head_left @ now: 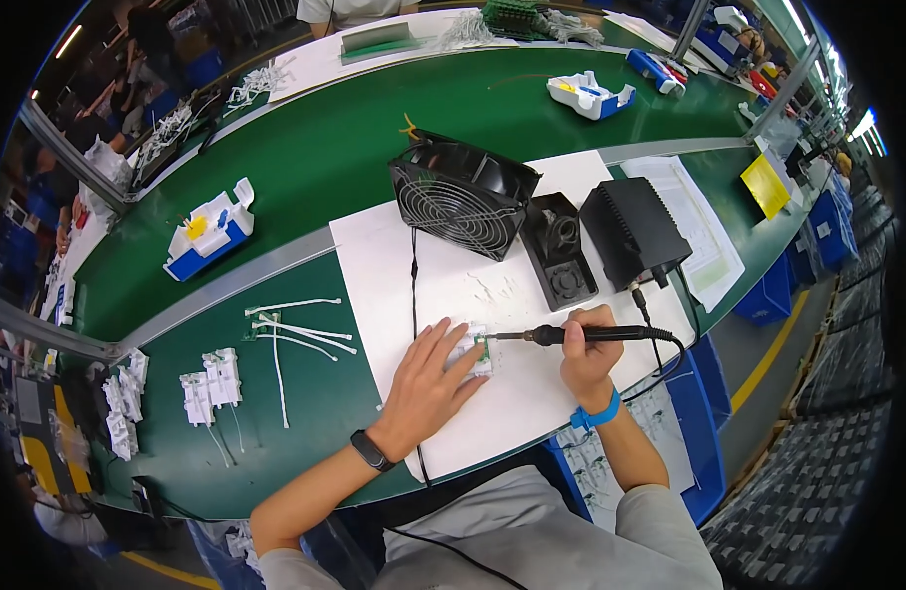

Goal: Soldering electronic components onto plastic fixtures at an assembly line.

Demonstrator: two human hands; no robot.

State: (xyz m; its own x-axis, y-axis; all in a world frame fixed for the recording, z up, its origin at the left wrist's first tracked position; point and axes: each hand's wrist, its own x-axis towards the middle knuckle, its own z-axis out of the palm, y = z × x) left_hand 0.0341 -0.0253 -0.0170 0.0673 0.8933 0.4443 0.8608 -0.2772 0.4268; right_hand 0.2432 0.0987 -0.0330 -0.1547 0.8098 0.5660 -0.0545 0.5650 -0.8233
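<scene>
The right hand (588,354) grips a black soldering iron (571,335) just right of the frame's centre, its tip touching a small circuit board (476,352). The left hand (428,383) lies open, fingers flat, pressing that board onto the white sheet (453,285) on the green table (315,157). A black fan (460,195) stands above, and loose white cable ties (294,329) lie to the left.

A white paper sheet (532,393) is lying on the green table (305,167). A small white circuit part (476,351) is sitting on the sheet's near middle, under the left hand (425,388). Far of it a black square fan (460,195) is standing, with a black soldering iron stand (559,251) and a black box-shaped soldering station (634,231) sitting to its right. Thin white cable ties (294,334) are lying left of the sheet.
</scene>
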